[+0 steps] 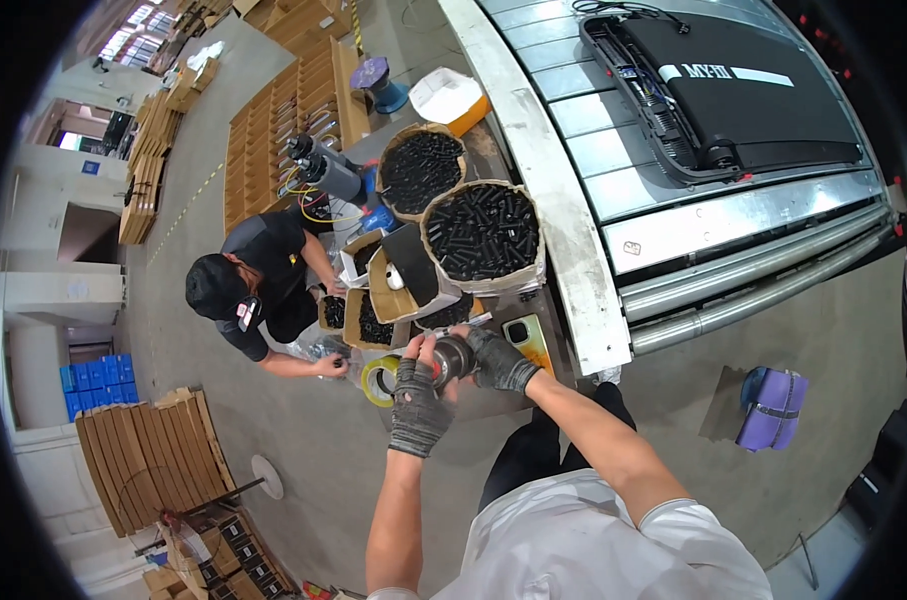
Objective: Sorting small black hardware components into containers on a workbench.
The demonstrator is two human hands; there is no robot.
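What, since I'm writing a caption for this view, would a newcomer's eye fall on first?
Probably the large black casing with pale markings, lying on the metal conveyor at the upper right. Next come the small black parts heaped in open containers above centre. Near the middle, the left hand and right hand, both in grey gloves, hold a dark round object.

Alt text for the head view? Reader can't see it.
Gloved left hand and right hand hold a dark rounded object beside cartons of small black parts. A co-worker in a black cap is at left; a metal conveyor bearing a flat black unit is at right.
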